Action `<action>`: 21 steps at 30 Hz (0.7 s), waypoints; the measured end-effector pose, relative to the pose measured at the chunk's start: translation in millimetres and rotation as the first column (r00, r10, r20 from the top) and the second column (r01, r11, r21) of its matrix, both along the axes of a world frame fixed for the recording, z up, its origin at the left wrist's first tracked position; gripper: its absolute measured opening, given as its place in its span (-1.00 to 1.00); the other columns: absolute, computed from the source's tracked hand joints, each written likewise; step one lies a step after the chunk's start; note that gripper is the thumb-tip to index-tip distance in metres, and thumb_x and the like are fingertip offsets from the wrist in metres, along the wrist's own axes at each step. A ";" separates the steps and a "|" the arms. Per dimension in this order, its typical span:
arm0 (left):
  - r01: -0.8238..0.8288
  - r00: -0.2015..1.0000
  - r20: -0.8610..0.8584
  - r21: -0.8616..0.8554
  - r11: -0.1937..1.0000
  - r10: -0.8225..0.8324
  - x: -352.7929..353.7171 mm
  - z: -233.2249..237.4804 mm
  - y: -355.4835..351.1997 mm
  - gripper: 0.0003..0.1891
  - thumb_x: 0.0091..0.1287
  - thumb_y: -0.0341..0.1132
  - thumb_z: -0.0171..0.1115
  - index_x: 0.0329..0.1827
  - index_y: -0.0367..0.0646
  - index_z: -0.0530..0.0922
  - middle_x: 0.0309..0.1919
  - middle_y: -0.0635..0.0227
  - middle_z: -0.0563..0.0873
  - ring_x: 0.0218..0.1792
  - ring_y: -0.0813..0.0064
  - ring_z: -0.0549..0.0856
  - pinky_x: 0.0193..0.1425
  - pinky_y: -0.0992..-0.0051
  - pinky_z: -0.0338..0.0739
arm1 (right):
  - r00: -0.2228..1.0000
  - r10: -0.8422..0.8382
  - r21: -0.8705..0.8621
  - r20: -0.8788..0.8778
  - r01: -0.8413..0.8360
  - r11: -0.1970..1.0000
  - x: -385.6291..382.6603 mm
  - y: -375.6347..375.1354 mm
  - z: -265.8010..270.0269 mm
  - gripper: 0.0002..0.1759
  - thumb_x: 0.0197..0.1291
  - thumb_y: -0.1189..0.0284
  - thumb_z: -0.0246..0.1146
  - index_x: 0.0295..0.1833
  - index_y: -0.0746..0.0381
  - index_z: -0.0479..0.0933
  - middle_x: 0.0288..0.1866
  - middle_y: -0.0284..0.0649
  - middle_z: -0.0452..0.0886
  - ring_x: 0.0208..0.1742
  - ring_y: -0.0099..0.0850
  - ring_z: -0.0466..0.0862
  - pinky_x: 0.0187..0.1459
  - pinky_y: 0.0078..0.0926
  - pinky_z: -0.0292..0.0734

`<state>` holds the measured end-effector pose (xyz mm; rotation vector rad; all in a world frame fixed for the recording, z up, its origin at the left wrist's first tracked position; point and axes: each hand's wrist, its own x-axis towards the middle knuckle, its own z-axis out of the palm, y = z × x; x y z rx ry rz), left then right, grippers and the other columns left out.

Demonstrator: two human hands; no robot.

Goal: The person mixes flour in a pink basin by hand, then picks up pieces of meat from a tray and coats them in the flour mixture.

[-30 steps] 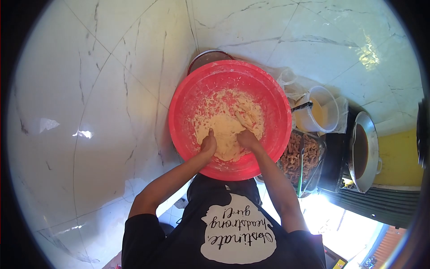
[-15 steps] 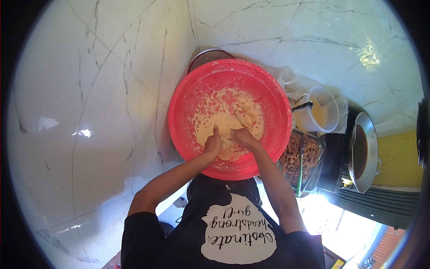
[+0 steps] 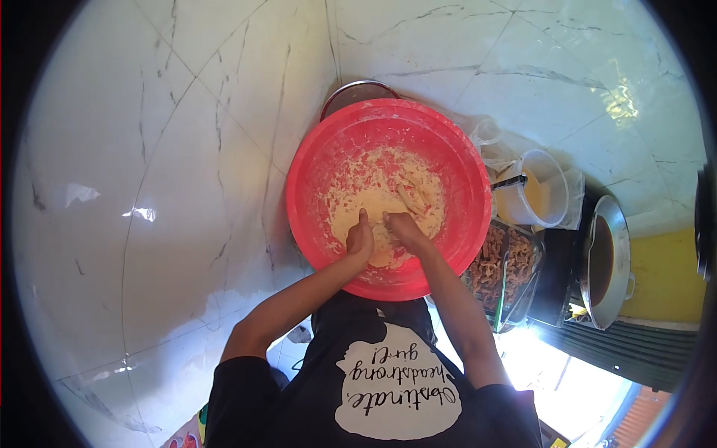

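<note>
Inside a large red basin (image 3: 314,142) lies pale flour (image 3: 351,209), loose in the middle and smeared in crumbs up the wall. My left hand (image 3: 360,240) is down in the flour, thumb pointing up and its other fingers curled and mostly hidden. Close beside it, my right hand (image 3: 404,230) is closed, knuckles up, with its fingertips low in the flour. Whatever the two hands grip is too small and flour-covered to make out. A few flour-coated strips (image 3: 413,196) lie just beyond my right hand.
Right of the basin stand a clear tub (image 3: 553,190) of yellowish liquid with a black handle, and a glass container (image 3: 500,269) of brown fried pieces with green-handled tongs. Further right sits a wide metal pan (image 3: 616,254) of dark liquid. A marbled tile wall (image 3: 187,187) rises at the left.
The whole view has shifted slightly, so the basin sits a little further right. Both hands stay in the flour, with only a slight change in position.
</note>
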<state>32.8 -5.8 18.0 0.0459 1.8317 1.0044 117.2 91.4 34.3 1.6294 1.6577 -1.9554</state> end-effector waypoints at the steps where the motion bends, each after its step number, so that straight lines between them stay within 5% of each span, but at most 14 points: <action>1: -0.007 1.000 -0.001 -0.003 1.000 0.007 -5.6 -0.4 -5.2 -0.23 0.30 0.26 -0.41 -0.09 -0.28 0.57 -0.15 0.09 0.62 -0.07 0.19 0.58 0.07 0.34 0.36 | 1.000 0.007 -0.003 -0.001 -0.007 1.000 1.7 7.7 -1.0 -0.61 0.17 0.25 -0.01 -0.24 0.39 0.52 -0.39 -0.09 0.59 -0.39 -0.28 0.58 -0.31 -0.31 0.50; 3: 0.281 0.959 -0.059 0.075 0.957 -0.277 -17.9 -0.6 -15.9 -0.24 0.31 0.24 -0.46 -0.12 -0.24 0.59 -0.09 0.09 0.61 -0.01 0.16 0.56 0.12 0.34 0.33 | 0.976 0.209 0.155 0.067 -0.217 0.964 2.6 21.3 -2.7 -0.66 0.16 0.30 0.00 -0.22 0.38 0.51 -0.33 0.00 0.58 -0.31 -0.19 0.59 -0.19 -0.28 0.47; 4: 0.274 0.961 -0.060 0.074 0.959 -0.270 -23.7 -0.6 -19.0 -0.24 0.31 0.24 -0.46 -0.12 -0.24 0.59 -0.09 0.09 0.61 -0.01 0.16 0.56 0.12 0.34 0.33 | 0.974 0.216 0.154 0.066 -0.224 0.962 0.1 23.4 -5.0 -0.66 0.16 0.30 0.00 -0.22 0.38 0.51 -0.33 0.00 0.58 -0.31 -0.19 0.59 -0.19 -0.28 0.47; 6: 0.175 0.970 -0.184 0.090 0.980 -0.156 -34.7 2.2 -19.7 -0.20 0.31 0.27 -0.44 -0.17 -0.31 0.60 -0.30 0.20 0.63 -0.20 0.39 0.57 0.01 0.45 0.36 | 0.965 0.231 0.659 0.124 -0.254 0.708 -5.2 26.3 -7.6 -0.68 0.12 0.36 -0.01 -0.28 0.40 0.52 -0.34 0.13 0.57 -0.24 -0.02 0.59 -0.16 -0.21 0.47; 9: 0.138 0.977 -0.176 0.067 0.988 -0.124 -45.0 10.3 -19.4 -0.24 0.33 0.20 -0.47 -0.11 -0.28 0.58 -0.07 0.05 0.60 0.04 0.14 0.52 0.16 0.32 0.30 | 0.943 0.331 0.697 0.044 -0.267 0.666 -20.0 23.0 -13.7 -0.69 0.10 0.37 -0.01 -0.24 0.37 0.53 -0.27 0.15 0.56 -0.17 0.01 0.56 -0.07 -0.22 0.45; 13: 0.088 0.980 -0.184 0.049 0.995 -0.078 -46.0 11.5 -16.3 -0.25 0.34 0.19 -0.47 -0.09 -0.29 0.56 -0.05 0.03 0.59 0.06 0.13 0.51 0.17 0.31 0.28 | 0.864 0.499 0.733 0.067 -0.382 0.563 -33.3 8.3 -16.3 -0.69 0.11 0.33 0.02 -0.23 0.33 0.55 -0.25 0.13 0.57 -0.15 -0.02 0.57 -0.07 -0.23 0.45; 15: 0.094 0.975 -0.209 0.063 0.994 -0.079 -46.0 6.0 -18.3 -0.26 0.33 0.20 -0.45 -0.06 -0.29 0.55 -0.03 0.03 0.57 0.08 0.14 0.49 0.18 0.31 0.27 | 0.695 0.679 0.434 0.236 -0.701 0.566 -32.4 1.9 2.9 -0.69 0.13 0.34 0.02 -0.26 0.34 0.56 -0.35 0.14 0.58 -0.18 -0.07 0.59 -0.11 -0.25 0.44; 16: 0.090 0.976 -0.203 0.064 0.994 -0.075 -46.2 9.7 -18.2 -0.26 0.33 0.20 -0.45 -0.06 -0.29 0.55 -0.03 0.03 0.57 0.08 0.14 0.49 0.18 0.31 0.27 | 0.691 0.682 0.431 0.240 -0.705 0.563 -31.5 4.2 8.5 -0.69 0.13 0.34 0.02 -0.26 0.34 0.56 -0.35 0.14 0.58 -0.18 -0.07 0.59 -0.11 -0.25 0.44; 18: 0.094 0.980 -0.182 0.045 0.995 -0.084 -46.8 14.7 -17.7 -0.26 0.33 0.20 -0.45 -0.01 -0.30 0.52 0.01 0.02 0.55 0.09 0.11 0.49 0.18 0.31 0.28 | 0.565 0.799 0.143 0.206 -0.825 0.546 -26.2 14.1 16.1 -0.66 0.12 0.29 0.04 -0.32 0.34 0.58 -0.32 0.13 0.59 -0.18 -0.12 0.61 -0.12 -0.27 0.46; 21: 0.084 0.989 -0.118 -0.053 0.995 -0.090 -46.3 12.3 -11.4 -0.26 0.33 0.21 -0.45 0.10 -0.29 0.43 0.07 0.03 0.51 0.12 0.12 0.47 0.23 0.31 0.23 | 0.666 0.663 0.330 0.343 -0.746 0.579 -10.6 30.1 5.3 -0.64 0.11 0.26 0.05 -0.27 0.34 0.58 -0.32 0.11 0.60 -0.24 -0.18 0.64 -0.16 -0.28 0.51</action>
